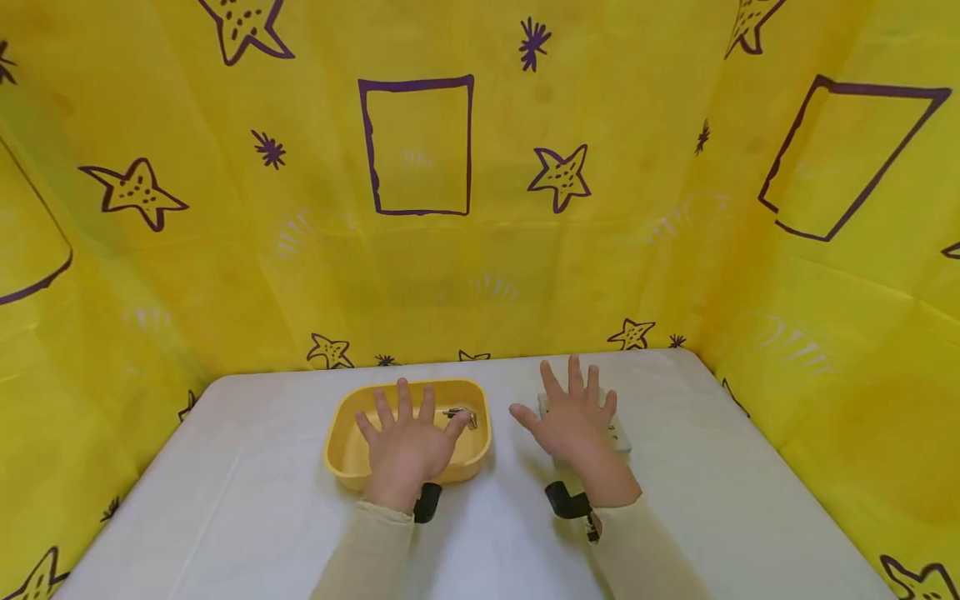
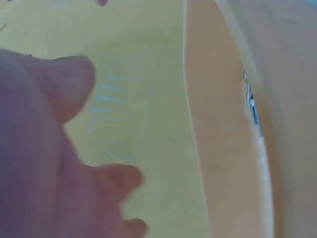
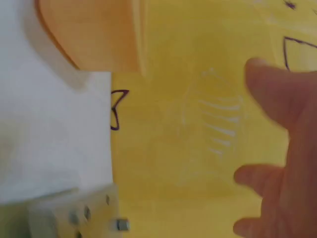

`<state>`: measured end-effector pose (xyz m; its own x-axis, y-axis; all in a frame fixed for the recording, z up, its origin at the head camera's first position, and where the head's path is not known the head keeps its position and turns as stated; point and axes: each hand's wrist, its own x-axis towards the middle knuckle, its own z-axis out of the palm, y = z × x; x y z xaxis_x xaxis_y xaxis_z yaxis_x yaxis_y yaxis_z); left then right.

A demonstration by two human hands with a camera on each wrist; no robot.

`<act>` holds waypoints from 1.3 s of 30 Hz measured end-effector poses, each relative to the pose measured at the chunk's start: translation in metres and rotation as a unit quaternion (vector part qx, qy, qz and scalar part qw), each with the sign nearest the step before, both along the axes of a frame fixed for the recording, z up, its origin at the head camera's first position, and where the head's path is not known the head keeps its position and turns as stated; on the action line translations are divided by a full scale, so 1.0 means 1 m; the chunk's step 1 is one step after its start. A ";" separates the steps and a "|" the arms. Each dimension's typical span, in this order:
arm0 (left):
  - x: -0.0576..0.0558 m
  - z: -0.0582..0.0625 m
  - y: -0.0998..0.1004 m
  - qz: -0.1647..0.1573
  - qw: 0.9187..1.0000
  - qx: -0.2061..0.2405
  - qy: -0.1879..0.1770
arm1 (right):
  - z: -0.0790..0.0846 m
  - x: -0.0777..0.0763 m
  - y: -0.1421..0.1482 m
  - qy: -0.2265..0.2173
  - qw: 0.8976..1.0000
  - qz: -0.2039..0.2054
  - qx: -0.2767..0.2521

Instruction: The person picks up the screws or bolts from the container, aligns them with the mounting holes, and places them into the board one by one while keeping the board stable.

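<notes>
My left hand [image 1: 408, 446] hovers over a yellow plastic bin [image 1: 347, 442] with its fingers spread and nothing held. Small silvery metal pieces [image 1: 465, 415] lie in the bin near the thumb; the left wrist view catches them as a thin glint [image 2: 251, 104] on the bin floor. To the right, my right hand [image 1: 573, 421] is also spread, palm down and bare, above a pale grey block [image 1: 620, 437] that it partly hides. Seen from the right wrist, the block [image 3: 74, 215] has several round holes, and a short metal peg [image 3: 122, 225] juts from it.
A white-covered table [image 1: 247, 492] carries the bin and block. Yellow sheeting [image 1: 420, 283] with drawn stars and frames walls off the back and both sides. Black wrist mounts [image 1: 567, 502] sit by both sleeves.
</notes>
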<state>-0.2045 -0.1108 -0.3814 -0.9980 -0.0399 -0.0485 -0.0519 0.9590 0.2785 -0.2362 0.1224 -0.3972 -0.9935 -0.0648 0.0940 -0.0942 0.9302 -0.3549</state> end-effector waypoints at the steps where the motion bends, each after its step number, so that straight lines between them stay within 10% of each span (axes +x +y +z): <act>1: -0.001 -0.001 -0.003 -0.008 1.000 0.010 0.002 | 0.002 -0.001 0.006 -0.005 1.000 0.009 -0.021; 9: -0.018 -0.004 -0.032 -0.123 0.981 0.149 0.018 | 0.016 -0.003 0.090 -0.084 0.960 0.069 -0.257; 20: -0.037 -0.038 -0.027 -0.182 0.947 0.264 -0.024 | -0.022 -0.002 0.144 -0.216 0.904 0.054 -0.365; 32: -0.058 -0.056 -0.011 -0.168 0.940 0.294 -0.047 | -0.064 -0.006 0.152 -0.195 0.906 0.067 -0.369; 39: -0.067 -0.066 -0.008 -0.182 0.950 0.251 -0.027 | -0.073 -0.010 0.152 -0.158 0.930 0.057 -0.327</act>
<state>-0.2711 -0.1188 -0.4471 -0.9366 0.3496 -0.0225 0.2302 0.6627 0.7126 -0.2460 0.2746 -0.4699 -0.9683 -0.2027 -0.1461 0.0271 0.4959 -0.8679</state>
